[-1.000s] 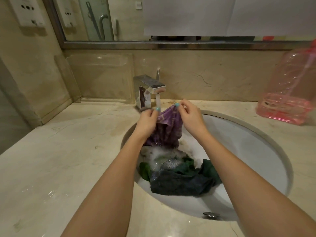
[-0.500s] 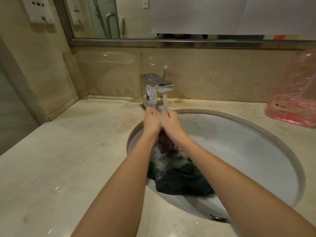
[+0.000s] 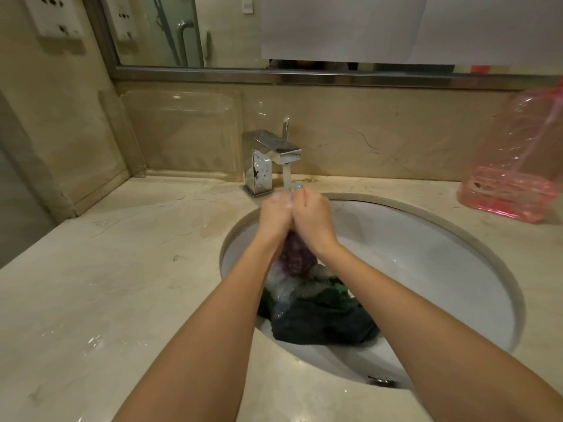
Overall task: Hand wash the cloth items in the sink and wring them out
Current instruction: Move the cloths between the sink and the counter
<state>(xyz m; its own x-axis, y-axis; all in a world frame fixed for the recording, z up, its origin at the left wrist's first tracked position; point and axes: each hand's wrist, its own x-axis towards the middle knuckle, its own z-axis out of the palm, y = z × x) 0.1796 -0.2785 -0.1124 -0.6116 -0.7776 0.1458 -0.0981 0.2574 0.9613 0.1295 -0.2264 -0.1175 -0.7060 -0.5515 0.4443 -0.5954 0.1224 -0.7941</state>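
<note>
**Two hands squeeze a purple cloth under the tap**

In the middle of the frame, the left hand (image 3: pixel 275 217) and the right hand (image 3: pixel 310 216) are pressed side by side. They touch each other. Both are closed tight around the top of a purple cloth (image 3: pixel 295 259). The rest of the purple cloth hangs down from the fists, between the two wrists.

Water (image 3: pixel 286 176) runs down from a shiny square tap (image 3: pixel 271 153) just above the hands. The water lands right where the two hands meet. A blue-green painted nail shows at the top of the right hand.

Below the hands is a round white sink (image 3: pixel 426 269). It fills the middle and right part of the frame. Inside it, under the hanging purple cloth, lies a heap of dark green cloth (image 3: pixel 326 321). The heap sits in the left part of the bowl, near the lower rim. White soap foam (image 3: pixel 286 284) covers the top of the heap, just under the purple cloth. A small metal overflow hole (image 3: pixel 380 381) shows on the sink wall near the bottom of the frame.

The sink is set in a pale stone counter (image 3: pixel 106 284). Some wet spots shine on it at the lower left. At the far right of the frame, a pink see-through plastic bottle (image 3: pixel 518 166) stands on the counter, well apart from the sink. A mirror (image 3: pixel 189 32) runs along the top of the frame.
</note>
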